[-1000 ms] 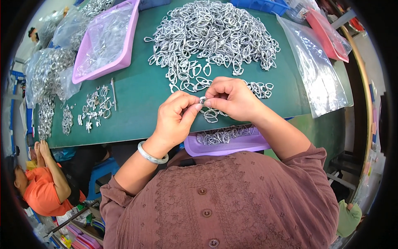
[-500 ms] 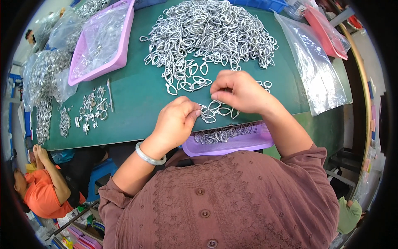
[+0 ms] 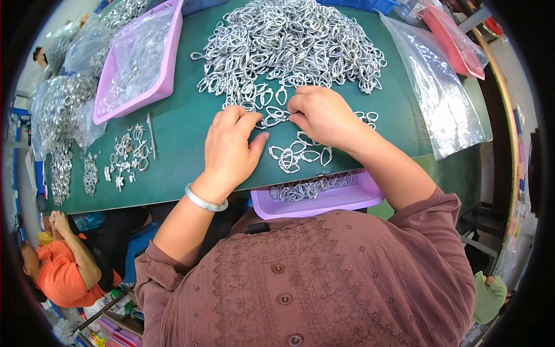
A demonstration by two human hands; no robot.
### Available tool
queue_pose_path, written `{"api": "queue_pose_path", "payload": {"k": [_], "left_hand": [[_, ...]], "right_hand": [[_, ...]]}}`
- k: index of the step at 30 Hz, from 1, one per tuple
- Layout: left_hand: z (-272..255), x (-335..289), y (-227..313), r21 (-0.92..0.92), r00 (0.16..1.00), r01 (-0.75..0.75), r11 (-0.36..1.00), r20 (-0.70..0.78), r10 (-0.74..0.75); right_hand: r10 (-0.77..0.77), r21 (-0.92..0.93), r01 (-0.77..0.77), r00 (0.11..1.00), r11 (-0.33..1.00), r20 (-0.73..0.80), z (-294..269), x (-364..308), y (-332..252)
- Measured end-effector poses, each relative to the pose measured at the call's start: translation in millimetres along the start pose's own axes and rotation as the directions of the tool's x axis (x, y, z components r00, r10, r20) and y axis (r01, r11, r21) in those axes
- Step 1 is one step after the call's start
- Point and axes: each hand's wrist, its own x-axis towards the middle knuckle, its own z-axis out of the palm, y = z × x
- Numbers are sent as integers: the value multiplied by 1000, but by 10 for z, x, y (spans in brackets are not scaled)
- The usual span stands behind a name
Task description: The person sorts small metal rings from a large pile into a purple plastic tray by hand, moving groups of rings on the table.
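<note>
A big heap of silver leaf-shaped metal loops [image 3: 295,43] lies on the green table. At its near edge, my left hand [image 3: 231,147] has its thumb spread away from its fingers, with the fingertips by a few loops. My right hand [image 3: 324,118] is closed, thumb and fingers pinched at the end of a loose silver loop [image 3: 274,117] lying between both hands. Its fingertips partly hide that end. Nearer me, a small group of loops [image 3: 295,157] rests close to the table edge. Below that edge, a purple basket [image 3: 318,209] holds more loops.
Left on the green table [image 3: 191,156] are a pink basket [image 3: 136,104] with a plastic bag, bags of metal parts [image 3: 66,110] and small loose pieces [image 3: 128,151]. A clear plastic bag [image 3: 442,92] and red tray [image 3: 454,43] lie right. A person in orange [image 3: 66,274] sits at left.
Both hands have moved away from me toward the heap. My left thumb and fingers, pinched at the small near group before, have come apart. The near group now lies free of both hands.
</note>
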Motion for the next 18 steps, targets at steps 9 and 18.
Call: {"api": "queue_pose_path", "payload": {"k": [9,18], "left_hand": [[-57,-42,-33,-46,997,61,997,60,-58],[-76,-6,53,17,981,-79,997,177,75]], "right_hand": [[-53,67,54,999,996,-11,-85,-77,11],[-67,20,66,997,998,26,-119,-141,-18]]}}
